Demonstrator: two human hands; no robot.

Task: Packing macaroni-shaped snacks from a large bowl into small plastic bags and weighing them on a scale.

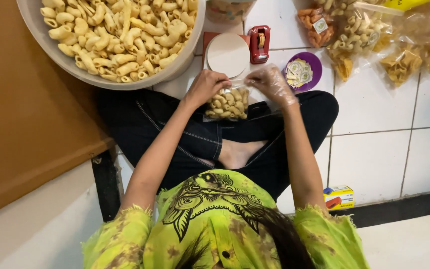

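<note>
My one head-worn camera looks steeply down from close above onto my lap, forearms and the tiled floor (374, 114) ahead.

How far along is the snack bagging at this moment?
Done: several filled bags lie on the tiled floor. In hand: the left hand and the plastic-gloved right hand hold a filled clear bag by its top. Left: the basin is heaped with loose snacks.
</note>
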